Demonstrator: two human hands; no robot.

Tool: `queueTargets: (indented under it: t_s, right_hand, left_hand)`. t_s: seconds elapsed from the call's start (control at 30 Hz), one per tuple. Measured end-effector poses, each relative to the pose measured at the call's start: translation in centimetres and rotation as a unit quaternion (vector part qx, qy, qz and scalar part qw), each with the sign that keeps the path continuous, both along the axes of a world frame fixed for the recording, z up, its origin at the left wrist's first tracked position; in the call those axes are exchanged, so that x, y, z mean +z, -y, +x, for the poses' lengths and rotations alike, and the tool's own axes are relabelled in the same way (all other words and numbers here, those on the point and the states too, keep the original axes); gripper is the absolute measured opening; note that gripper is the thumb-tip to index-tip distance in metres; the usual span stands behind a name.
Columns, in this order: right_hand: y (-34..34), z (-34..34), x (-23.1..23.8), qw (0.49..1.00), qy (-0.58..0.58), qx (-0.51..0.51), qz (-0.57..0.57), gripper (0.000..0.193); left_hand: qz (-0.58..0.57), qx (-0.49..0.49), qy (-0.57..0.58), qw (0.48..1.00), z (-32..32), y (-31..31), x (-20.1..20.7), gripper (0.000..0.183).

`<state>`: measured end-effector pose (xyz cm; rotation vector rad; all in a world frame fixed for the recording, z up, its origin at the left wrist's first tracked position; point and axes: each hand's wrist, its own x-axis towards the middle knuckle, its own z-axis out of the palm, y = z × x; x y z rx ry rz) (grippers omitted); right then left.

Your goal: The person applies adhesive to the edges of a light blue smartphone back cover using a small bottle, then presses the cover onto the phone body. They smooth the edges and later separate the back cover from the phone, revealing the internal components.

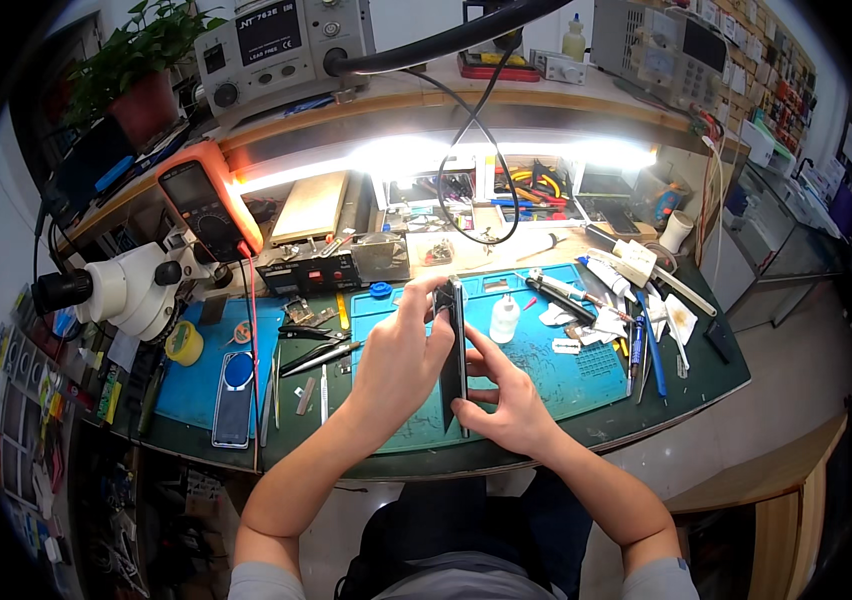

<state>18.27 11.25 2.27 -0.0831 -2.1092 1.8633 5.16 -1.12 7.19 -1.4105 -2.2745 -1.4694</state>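
Observation:
Upright and edge-on over the mat, a dark smartphone is held between my two hands. My left hand grips its upper part, fingers bent over the top edge. Around the lower right side close the thumb and fingers of my right hand. A thin dark panel seems to stand slightly apart from the phone's body at the lower left; I cannot tell how they join. Beneath lies a blue-green work mat. A small clear-white bottle stands just beyond my right hand.
Tweezers and pliers lie left of my left arm, beside another phone or phone case. A microscope and an orange multimeter stand at left. Pens, tissues and a blue tool crowd the right. A black cable hangs above.

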Motion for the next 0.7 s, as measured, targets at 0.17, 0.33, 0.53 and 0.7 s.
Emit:
queueTargets:
  t_s: [0.17,0.33,0.53,0.7]
  right_hand:
    - [-0.21,-0.11,-0.32,1.0,-0.001,-0.001,0.001,0.088]
    - [-0.03,-0.03,0.15,1.0,0.003,0.005,0.004,0.089]
    - [-0.28,-0.02,-0.29,1.0,0.009,0.0,-0.006,0.088]
    - [-0.48,-0.14,-0.48,1.0,0.003,0.01,-0.022,0.087]
  left_hand:
    - [0.007,0.003,-0.001,1.0,0.4,-0.28,0.25,0.03]
    - [0.018,0.009,-0.008,1.0,0.65,-0.37,-0.15,0.027]
    - [0.003,-0.005,0.008,1.0,0.44,-0.23,0.01,0.028]
    - [0.009,-0.006,0.037,0.999,0.23,-0.24,-0.13,0.043]
